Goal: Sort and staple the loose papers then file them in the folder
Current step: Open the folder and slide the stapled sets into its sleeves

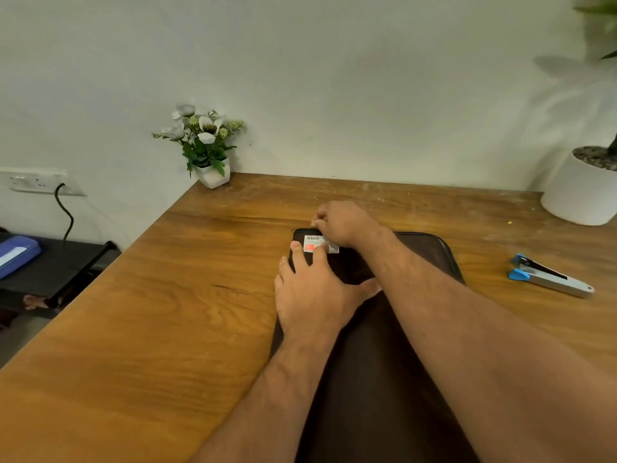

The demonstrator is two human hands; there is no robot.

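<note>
The wooden surface [140,295] fills most of the view and meets a pale wall at the back. On it lies the dark folder [370,379], closed, reaching from the near edge up to the middle. A big white pot [577,195] stands at the far right corner, and a small flower pot [213,177] stands at the far left corner. The left hand [310,295] rests flat on the folder near its far left corner, fingers spread and straight, fingertips touching a white label [315,244] with a red patch. The right hand [340,223] crosses over the left arm and its curled fingers pinch something small at the folder's far edge; what it is I cannot tell. A blue and grey stapler [551,275] lies to the right of the folder, well apart from it.
</note>
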